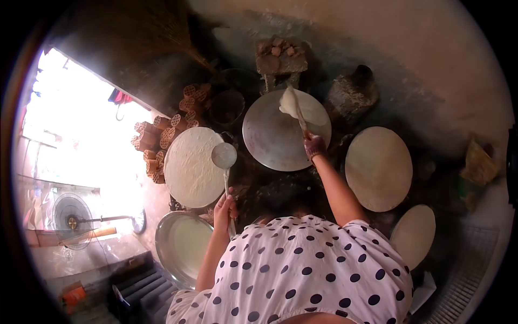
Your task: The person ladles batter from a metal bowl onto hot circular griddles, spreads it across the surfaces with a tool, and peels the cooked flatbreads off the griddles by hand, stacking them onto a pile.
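My left hand [224,211] is wrapped round the handle of a ladle [224,156]. Its round bowl hangs over the right edge of a round pan covered by a pale, wet-looking layer [189,168]. Below and left, a wide metal basin [159,249] holds creamy white liquid. My right hand [314,147], in a dark glove, is closed round a thin stick [301,119]. At the stick's far end hangs a soft white piece [289,102], over the upper part of a bare grey round pan [270,135]; whether it touches the pan I cannot tell.
Two more round pale surfaces stand at the right, one farther [379,169] and one nearer [414,236]. Brown honeycomb briquettes [162,132] are stacked at the left. Behind the middle pan is a small stand [280,65] with broken lumps. A fan [72,221] stands far left.
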Demonstrator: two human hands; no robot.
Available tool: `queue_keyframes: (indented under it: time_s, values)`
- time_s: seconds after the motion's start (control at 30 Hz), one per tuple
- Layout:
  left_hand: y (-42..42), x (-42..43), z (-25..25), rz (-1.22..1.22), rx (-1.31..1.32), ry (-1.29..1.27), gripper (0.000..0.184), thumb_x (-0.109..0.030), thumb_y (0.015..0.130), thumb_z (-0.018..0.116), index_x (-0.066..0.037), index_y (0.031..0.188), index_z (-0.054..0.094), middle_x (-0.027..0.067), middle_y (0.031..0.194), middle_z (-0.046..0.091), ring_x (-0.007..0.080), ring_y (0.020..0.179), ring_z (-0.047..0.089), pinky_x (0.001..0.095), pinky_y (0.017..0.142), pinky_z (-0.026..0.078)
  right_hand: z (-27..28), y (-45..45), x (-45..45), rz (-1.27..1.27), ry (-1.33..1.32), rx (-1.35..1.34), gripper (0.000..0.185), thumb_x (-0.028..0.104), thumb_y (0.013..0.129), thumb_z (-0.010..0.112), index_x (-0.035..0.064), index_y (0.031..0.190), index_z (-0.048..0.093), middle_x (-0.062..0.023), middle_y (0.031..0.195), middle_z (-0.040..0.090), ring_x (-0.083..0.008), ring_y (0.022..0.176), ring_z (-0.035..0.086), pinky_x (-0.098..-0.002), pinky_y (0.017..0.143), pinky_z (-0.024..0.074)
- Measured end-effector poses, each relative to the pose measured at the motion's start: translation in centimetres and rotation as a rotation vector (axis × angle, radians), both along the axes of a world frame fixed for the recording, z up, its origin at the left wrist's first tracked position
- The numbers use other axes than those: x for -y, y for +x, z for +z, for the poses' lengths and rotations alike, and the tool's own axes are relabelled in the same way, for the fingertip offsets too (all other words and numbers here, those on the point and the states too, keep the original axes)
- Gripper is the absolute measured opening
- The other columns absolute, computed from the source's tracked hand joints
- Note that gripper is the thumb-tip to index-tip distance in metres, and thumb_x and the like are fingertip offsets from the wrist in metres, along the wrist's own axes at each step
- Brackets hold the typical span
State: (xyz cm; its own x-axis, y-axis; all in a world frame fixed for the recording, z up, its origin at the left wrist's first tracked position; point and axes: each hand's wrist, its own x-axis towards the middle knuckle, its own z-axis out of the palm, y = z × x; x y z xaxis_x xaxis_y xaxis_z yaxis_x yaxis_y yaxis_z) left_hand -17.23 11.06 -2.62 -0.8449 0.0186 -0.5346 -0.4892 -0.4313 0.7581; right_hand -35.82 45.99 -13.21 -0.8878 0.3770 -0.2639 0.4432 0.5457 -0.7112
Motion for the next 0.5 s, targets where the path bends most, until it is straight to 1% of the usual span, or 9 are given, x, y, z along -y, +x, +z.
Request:
queue_keyframes:
  time_s: [0.07,0.13,0.17,0.23,0.27,0.33,0.43,0.47,0.5]
  values:
    - [0.5,-0.7,-0.1,0.019,0.001,0.01,0.04,-0.021,0.096,0.053,-0.009,0.133,0.047,-0.0046,0.065,0.041,0.0058,0.047,0.038,0.02,0.043,0.032,-1.1,-2.3,-0.3,0.051,-0.017,0.031,0.042,0.029,0.081,0.059,0.0105,0.119,0.062,-0.021,0.103,0.065,-0.0356,0.095,0.064,-0.0385,0.081,0.0496]
    - [1.1,-1.6,0.5,0.051,0.013,0.008,0.039,-0.02,0.096,0.052,-0.01,0.134,0.046,-0.0043,0.065,0.041,0.006,0.046,0.037,0.0206,0.042,0.032,-3.6,-3.3,-1.9,0.253,-0.166,-0.023,0.039,0.029,0.082,0.06,0.0117,0.117,0.064,-0.0185,0.103,0.066,-0.0338,0.094,0.065,-0.0385,0.079,0.05]
    - [1.5,-1.8,0.5,0.055,0.018,0.003,0.039,-0.02,0.096,0.052,-0.01,0.134,0.046,-0.0043,0.065,0.041,0.006,0.046,0.037,0.0206,0.042,0.032,-4.1,-2.8,-3.3,0.256,-0.171,-0.018,0.039,0.029,0.082,0.06,0.0117,0.117,0.064,-0.0185,0.103,0.066,-0.0338,0.094,0.065,-0.0385,0.079,0.05]
    - [1.9,-2.1,0.7,0.051,-0.028,0.013,0.04,-0.02,0.097,0.052,-0.01,0.134,0.045,-0.0039,0.064,0.041,0.0062,0.046,0.037,0.0207,0.042,0.032,-2.0,-1.7,-6.2,0.203,-0.424,-0.119,0.037,0.035,0.083,0.059,0.0155,0.113,0.067,-0.0132,0.104,0.068,-0.0339,0.098,0.064,-0.0379,0.082,0.0496]
    - [2.1,-2.4,0.7,0.061,-0.033,0.011,0.04,-0.02,0.097,0.052,-0.01,0.134,0.045,-0.0039,0.064,0.041,0.0062,0.046,0.037,0.0207,0.042,0.032,-1.3,-1.4,-6.9,0.214,-0.425,-0.122,0.037,0.035,0.083,0.059,0.0155,0.113,0.067,-0.0132,0.104,0.068,-0.0339,0.098,0.064,-0.0379,0.082,0.0496]
    - [3.1,-2.7,1.1,0.091,-0.046,0.059,0.041,-0.019,0.097,0.052,-0.01,0.135,0.044,-0.0037,0.064,0.04,0.0061,0.046,0.037,0.0205,0.042,0.032,0.1,0.1,-7.6,-0.073,0.061,0.011,0.037,0.037,0.084,0.059,0.0153,0.114,0.066,-0.0108,0.108,0.067,-0.0342,0.1,0.063,-0.0392,0.083,0.0493]
    - [4.2,-3.4,0.9,0.113,-0.041,0.041,0.042,-0.019,0.097,0.052,-0.01,0.136,0.043,-0.0041,0.064,0.039,0.006,0.047,0.036,0.0206,0.043,0.031,8.1,1.0,-4.2,0.048,0.038,0.174,0.039,0.037,0.085,0.059,0.0157,0.116,0.065,-0.0106,0.11,0.066,-0.0328,0.101,0.063,-0.0392,0.084,0.0489]
    - [4.4,-3.5,0.7,0.101,-0.042,0.044,0.042,-0.019,0.097,0.051,-0.011,0.138,0.043,-0.0047,0.065,0.038,0.0057,0.048,0.035,0.0206,0.043,0.031,1.8,-1.0,-4.5,0.177,0.04,0.086,0.04,0.035,0.084,0.06,0.0161,0.119,0.063,-0.0122,0.108,0.067,-0.0335,0.101,0.063,-0.0388,0.085,0.0487]
    - [4.7,-3.7,0.8,0.103,-0.04,0.038,0.042,-0.019,0.097,0.051,-0.011,0.138,0.043,-0.0047,0.065,0.038,0.0057,0.048,0.035,0.0206,0.043,0.031,1.1,-1.8,-3.9,0.18,0.033,0.088,0.04,0.035,0.084,0.06,0.0161,0.119,0.063,-0.0122,0.108,0.067,-0.0335,0.101,0.063,-0.0388,0.085,0.0487]
